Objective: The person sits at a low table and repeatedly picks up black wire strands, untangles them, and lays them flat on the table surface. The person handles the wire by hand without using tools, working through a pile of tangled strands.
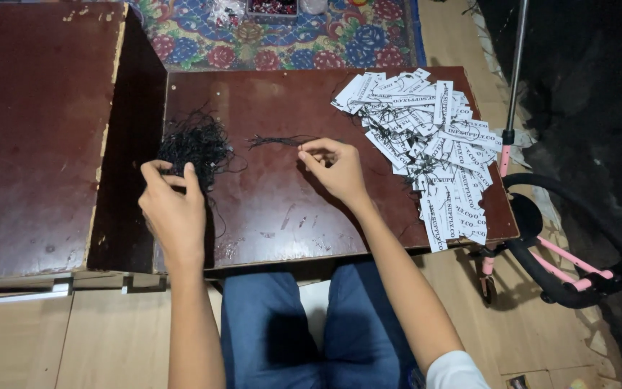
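Nearest, the left hand [173,203] pinches strands at the edge of a tangled heap of thin black strings [196,144] on the low dark-brown wooden table [268,216]. The right hand [336,169] has its fingertips closed on a small bundle of black strings [278,140]. Farther right lies a pile of white printed paper tags [433,137]; beyond the table, a floral patterned mat [268,36].

The left hand [173,209] hides part of the black string tangle [196,144]; its fingers' grip is unclear.
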